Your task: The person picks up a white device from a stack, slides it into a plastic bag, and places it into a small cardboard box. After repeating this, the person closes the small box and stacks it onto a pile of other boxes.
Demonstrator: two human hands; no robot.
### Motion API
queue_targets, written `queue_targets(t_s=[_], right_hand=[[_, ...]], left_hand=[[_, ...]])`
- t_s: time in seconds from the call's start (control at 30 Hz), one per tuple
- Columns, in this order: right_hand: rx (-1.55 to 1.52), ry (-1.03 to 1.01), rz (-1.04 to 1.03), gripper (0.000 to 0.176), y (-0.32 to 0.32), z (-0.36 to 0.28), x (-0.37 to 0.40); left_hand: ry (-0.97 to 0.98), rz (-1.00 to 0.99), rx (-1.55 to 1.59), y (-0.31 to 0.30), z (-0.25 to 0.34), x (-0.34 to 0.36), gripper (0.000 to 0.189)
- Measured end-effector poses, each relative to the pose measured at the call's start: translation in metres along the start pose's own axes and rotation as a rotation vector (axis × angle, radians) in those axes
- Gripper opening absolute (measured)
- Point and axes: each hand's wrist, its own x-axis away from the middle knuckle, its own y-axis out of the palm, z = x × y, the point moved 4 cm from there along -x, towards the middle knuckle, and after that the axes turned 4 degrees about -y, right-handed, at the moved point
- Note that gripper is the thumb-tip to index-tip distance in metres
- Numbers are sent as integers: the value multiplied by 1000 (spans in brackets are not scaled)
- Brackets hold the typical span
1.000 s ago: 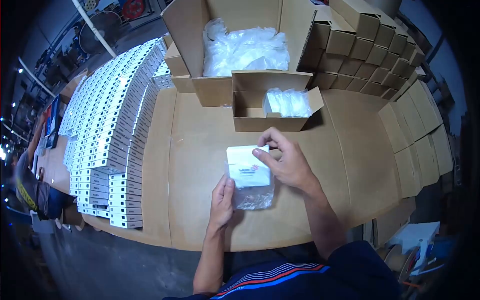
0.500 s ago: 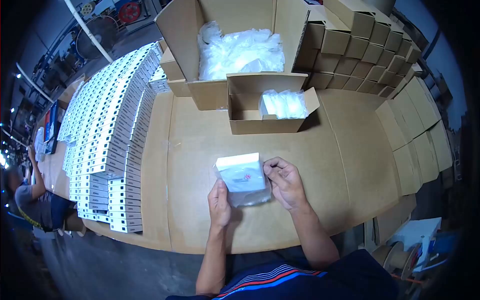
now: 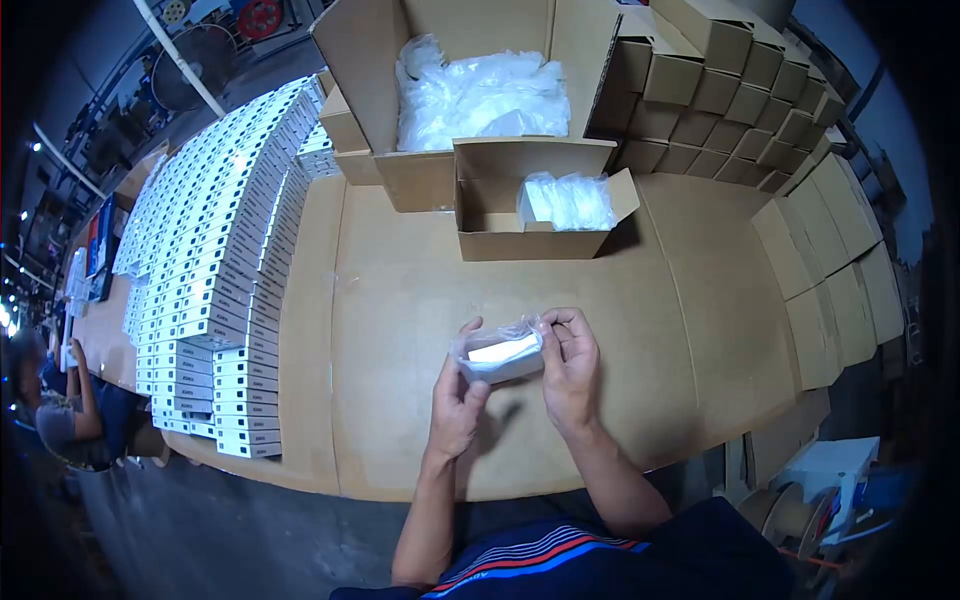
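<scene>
A white box sits inside a clear plastic bag, held up over the cardboard-covered table. The bag's opening faces me. My left hand is closed around the bag's left side, thumb in front. My right hand pinches the bag's right edge near the top. Beyond them stands a small open carton with several bagged white items in its right part. Behind it, a large open carton holds a heap of clear plastic bags.
Tall stacks of small white boxes line the left side. Brown cartons are stacked at the back right, and more cartons stand along the right edge. Another person is at the far left, apart from my hands.
The bagged box has been tilted from showing its broad face to showing its narrow edge and the bag's opening. My right hand has taken hold nearer the bag's top edge.
</scene>
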Motion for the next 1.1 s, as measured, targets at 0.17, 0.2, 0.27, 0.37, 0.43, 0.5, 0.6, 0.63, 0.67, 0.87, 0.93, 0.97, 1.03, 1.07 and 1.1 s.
queue_targets(t_s=[0.17,0.2,0.27,0.37,0.43,0.5,0.6,0.63,0.67,0.87,0.93,0.97,1.03,1.07,1.1], right_hand=[[9,34,-45,9,4,-5,3],[5,52,-81,11,0,-2,4],[-3,81,-154,16,-3,3,4],[263,-145,-239,13,-4,-1,1],[516,-233,-260,6,-2,-19,-5],[596,-254,-384,9,-4,-24,-9],[419,-75,-334,11,-3,-21,-9],[264,33,-251,11,2,-21,-7],[109,139,-167,12,2,-20,-5],[632,-342,-594,31,0,-28,-6],[633,-363,-621,33,4,-38,-4],[636,-375,-635,37,3,-32,-5],[606,-357,-656,41,2,-28,-7],[593,-343,-664,43,0,-27,-6],[586,-342,-645,40,1,-26,-5]], left_hand=[[-236,190,51,11,4,0,31],[-279,227,58,11,5,0,30],[-263,284,128,8,-4,0,26],[-252,290,121,6,-6,-1,26],[-281,281,83,4,-7,0,28],[-287,295,105,1,-7,-2,31],[-277,310,72,-4,-10,-2,34],[-278,312,78,-5,-10,-2,34],[-278,313,84,-6,-11,-1,34],[-236,419,188,-3,-6,1,35],[-254,400,92,-11,-4,3,40],[-270,390,117,-10,-2,3,43],[-340,346,102,-16,-4,7,51],[-342,332,113,-17,-3,7,53],[-340,314,125,-17,-2,5,54]])
